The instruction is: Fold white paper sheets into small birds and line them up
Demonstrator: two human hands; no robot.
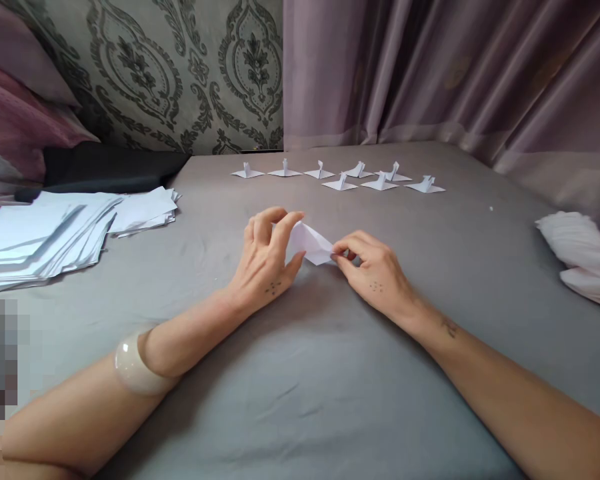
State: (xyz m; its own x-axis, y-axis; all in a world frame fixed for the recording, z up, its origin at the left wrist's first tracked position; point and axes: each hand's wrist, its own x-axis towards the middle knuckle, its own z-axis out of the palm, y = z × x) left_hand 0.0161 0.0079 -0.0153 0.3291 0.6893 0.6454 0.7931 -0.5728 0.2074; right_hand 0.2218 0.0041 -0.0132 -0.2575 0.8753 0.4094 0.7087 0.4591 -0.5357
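A folded white paper (314, 244) is held between my two hands, just above the grey cloth. My right hand (373, 267) pinches its right corner between thumb and fingertips. At the paper's left side is my left hand (270, 250), its thumb and index finger spread around the near and upper edges. The other left fingers curl behind the sheet, so their contact with it is partly hidden. Creases show across the paper, and its left part is covered by my left hand.
Several folded white paper figures (341, 181) stand in two rows at the back. Stacks of white paper sheets (45, 233) lie at the left, by a black cloth (115, 167). A bunched white cloth (580, 253) is at the right. Curtains (340, 73) hang behind the grey cloth surface (290, 400).
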